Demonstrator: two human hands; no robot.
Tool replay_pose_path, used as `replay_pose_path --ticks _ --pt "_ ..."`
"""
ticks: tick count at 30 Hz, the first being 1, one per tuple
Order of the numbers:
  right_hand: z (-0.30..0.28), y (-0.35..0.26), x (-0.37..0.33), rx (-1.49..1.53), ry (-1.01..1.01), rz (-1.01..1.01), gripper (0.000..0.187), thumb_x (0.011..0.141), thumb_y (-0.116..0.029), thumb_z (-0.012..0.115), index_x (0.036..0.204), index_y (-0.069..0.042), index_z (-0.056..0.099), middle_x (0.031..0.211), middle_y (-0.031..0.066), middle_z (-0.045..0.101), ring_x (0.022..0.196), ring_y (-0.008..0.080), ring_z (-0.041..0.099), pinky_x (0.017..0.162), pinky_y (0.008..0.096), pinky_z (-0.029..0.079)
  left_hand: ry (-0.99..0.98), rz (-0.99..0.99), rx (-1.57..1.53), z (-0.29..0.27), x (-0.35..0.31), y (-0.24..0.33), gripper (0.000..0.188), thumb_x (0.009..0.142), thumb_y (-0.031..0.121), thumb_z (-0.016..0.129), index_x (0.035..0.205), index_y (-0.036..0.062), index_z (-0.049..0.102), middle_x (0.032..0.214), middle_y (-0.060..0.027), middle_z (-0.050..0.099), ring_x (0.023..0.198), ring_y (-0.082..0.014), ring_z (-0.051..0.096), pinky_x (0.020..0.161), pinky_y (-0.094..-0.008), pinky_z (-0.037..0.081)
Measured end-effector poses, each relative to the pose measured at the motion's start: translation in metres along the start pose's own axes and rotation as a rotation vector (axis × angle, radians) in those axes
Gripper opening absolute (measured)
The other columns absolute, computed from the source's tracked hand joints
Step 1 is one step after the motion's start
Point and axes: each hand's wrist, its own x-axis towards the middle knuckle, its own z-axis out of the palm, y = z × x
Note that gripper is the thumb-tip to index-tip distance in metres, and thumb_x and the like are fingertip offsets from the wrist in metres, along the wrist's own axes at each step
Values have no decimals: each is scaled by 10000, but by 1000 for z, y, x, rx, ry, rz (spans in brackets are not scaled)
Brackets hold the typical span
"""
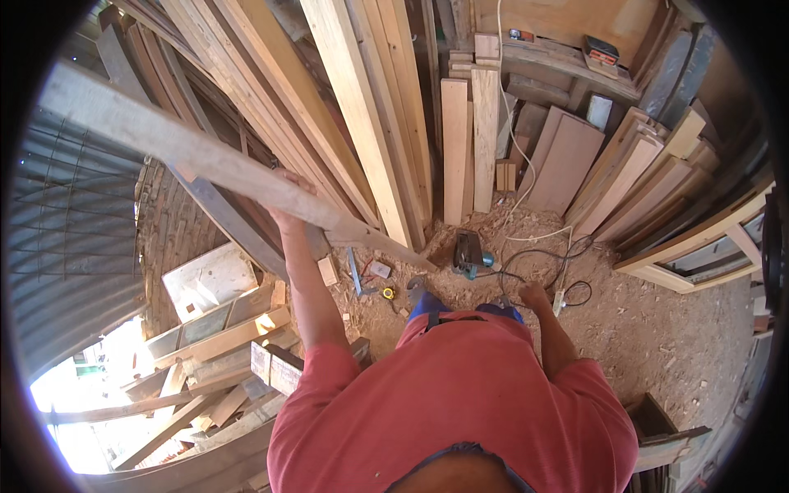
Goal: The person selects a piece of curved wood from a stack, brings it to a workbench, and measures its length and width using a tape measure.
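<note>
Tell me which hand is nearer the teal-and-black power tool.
Right. The right hand is to the power tool's right, apart from it; the left hand is farther off to its left, gripping the long board.

No lettering, label, brand, number or sign can be read on any surface within the field shown.

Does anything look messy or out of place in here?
Wood shavings litter the floor, with a power tool, looped dark cord and yellow tape measure lying among them, which looks untidy. The tilted grey board seems less odd, held in the left hand.
</note>
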Motion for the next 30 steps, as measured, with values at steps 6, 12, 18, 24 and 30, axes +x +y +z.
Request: replay_pose_path --ticks 6,12,18,24,30 --pt "-184 -129 67 895 91 237 304 875 -287 631 979 -4 667 929 153 694 892 211 692 763 333 522 34 38 -42 3 -32 7 530 915 547 564 1089 48 516 806 -104 584 762 -244 602 702 -380 500" --pt "-380 -312 98 1127 339 -281 728 841 -349 754 1392 7 439 1334 216 551 1149 323 604 996 393 484 227 -77 149 -22 -45 -14 472 960 484 534 1067 23 529 765 -112 622 672 -222 621 617 -336 531" --pt "-442 -412 140 943 660 -624 684 825 -264 763 1354 30 446 1287 214 574 1151 292 598 980 412 475 28 -341 -28 -54 -76 -58 924 845 777 465 1454 88 375 1386 -123 493 1287 -270 480 1095 -451 390" --pt "-431 -449 141 1117 790 -487 467 867 -183 713 1234 48 541 1029 193 690 951 278 696 812 363 537 49 -310 72 -50 -77 -73 1041 785 831 463 1469 56 347 1406 -140 482 1287 -284 486 1103 -432 404" --pt "-436 -450 110 1155 918 -400 286 877 -97 697 1108 40 600 989 109 699 888 159 660 780 312 532 -103 -227 170 18 -71 -58 1023 749 870 508 1214 -39 564 1004 -38 627 889 -132 579 761 -287 487"
